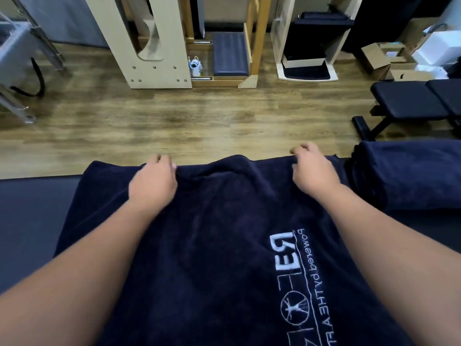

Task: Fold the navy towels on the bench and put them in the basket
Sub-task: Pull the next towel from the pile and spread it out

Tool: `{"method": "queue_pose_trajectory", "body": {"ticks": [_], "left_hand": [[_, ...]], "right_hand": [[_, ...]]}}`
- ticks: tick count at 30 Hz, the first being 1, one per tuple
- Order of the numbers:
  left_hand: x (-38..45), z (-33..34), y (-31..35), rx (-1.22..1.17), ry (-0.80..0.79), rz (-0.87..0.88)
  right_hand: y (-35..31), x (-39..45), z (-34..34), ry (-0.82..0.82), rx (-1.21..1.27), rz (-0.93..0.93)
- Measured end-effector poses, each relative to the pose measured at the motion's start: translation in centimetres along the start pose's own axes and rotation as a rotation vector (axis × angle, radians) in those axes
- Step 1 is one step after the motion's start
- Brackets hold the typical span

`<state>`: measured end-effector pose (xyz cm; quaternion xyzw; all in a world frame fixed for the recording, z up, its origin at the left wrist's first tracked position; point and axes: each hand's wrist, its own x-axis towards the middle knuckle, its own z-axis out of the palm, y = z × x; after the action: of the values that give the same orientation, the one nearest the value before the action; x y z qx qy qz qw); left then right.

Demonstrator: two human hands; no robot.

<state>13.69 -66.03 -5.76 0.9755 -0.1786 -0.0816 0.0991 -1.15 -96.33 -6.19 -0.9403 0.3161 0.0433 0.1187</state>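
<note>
A navy towel [219, 240] with a white embroidered logo lies spread across the dark bench [32, 221] in front of me. My left hand [153, 182] grips the towel's far edge left of centre, fingers curled over the hem. My right hand [311, 168] pinches the same far edge further right. The cloth bunches up slightly between the two hands. More navy towels [404, 176] lie in a pile on the bench at the right. No basket is in view.
Beyond the bench is wooden floor [174, 116]. A black weight bench [411, 103] stands at the right, cardboard boxes [389, 61] behind it. Cream and wooden exercise frames [154, 46] line the back wall. Metal equipment [25, 58] is at the far left.
</note>
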Motion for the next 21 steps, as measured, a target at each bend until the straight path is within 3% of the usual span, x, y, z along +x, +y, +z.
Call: {"method": "queue_pose_trajectory", "body": {"ticks": [5, 12, 14, 17, 21], "left_hand": [[3.8, -1.4, -2.2, 0.163, -0.281, 0.026], [4.3, -2.8, -2.3, 0.156, -0.469, 0.173], [4.3, -2.8, -2.2, 0.175, -0.480, 0.240], [3.9, -2.7, -2.2, 0.211, -0.493, 0.277], [3.9, -3.1, -2.5, 0.063, -0.275, 0.141]], "right_hand": [[-3.1, 1.7, 0.7, -0.213, -0.105, -0.229], [-6.0, 3.6, 0.7, -0.340, -0.019, -0.222], [-6.5, 3.8, 0.8, -0.322, -0.001, -0.216], [-6.9, 4.0, 0.7, -0.171, 0.013, -0.133], [-6.4, 4.0, 1.0, 0.007, 0.045, 0.055]]}}
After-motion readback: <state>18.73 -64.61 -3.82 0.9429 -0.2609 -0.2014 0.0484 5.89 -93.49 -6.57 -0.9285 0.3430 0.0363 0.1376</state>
